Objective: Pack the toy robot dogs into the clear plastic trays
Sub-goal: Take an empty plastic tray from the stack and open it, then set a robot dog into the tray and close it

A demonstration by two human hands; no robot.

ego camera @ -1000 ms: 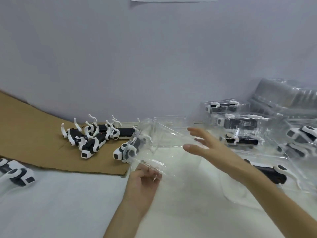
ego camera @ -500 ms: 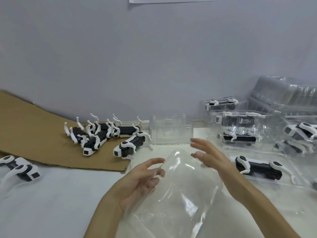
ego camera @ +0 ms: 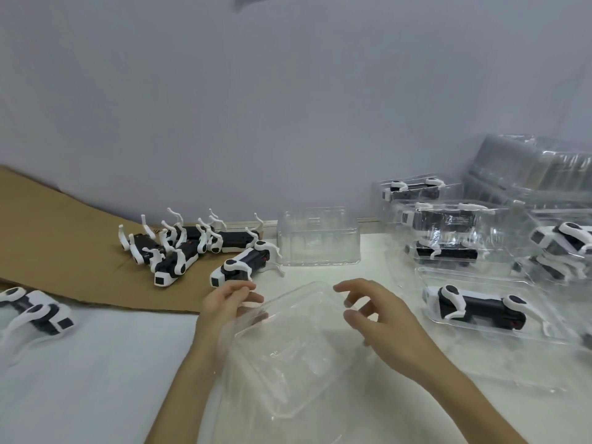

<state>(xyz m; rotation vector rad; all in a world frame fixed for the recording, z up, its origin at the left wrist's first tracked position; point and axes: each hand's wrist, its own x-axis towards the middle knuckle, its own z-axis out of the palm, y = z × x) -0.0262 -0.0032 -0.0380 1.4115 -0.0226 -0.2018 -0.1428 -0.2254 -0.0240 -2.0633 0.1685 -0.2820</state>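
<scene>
An empty clear plastic tray lies tilted on the white table in front of me. My left hand holds its far left corner, fingers curled over the rim and partly seen through the plastic. My right hand hovers over the tray's right edge with loosely spread fingers and holds nothing. Several black-and-white toy robot dogs lie loose on brown cardboard at the back left. The nearest loose dog lies just beyond my left hand.
A second empty clear tray stands by the wall. Packed trays with dogs crowd the right side, and a stack of clear trays sits behind them. Another dog lies at the far left edge.
The clear tray has come down from mid-air and now lies lower and flatter on the table. My left hand shifted to its far left corner, my right hand to its right edge.
</scene>
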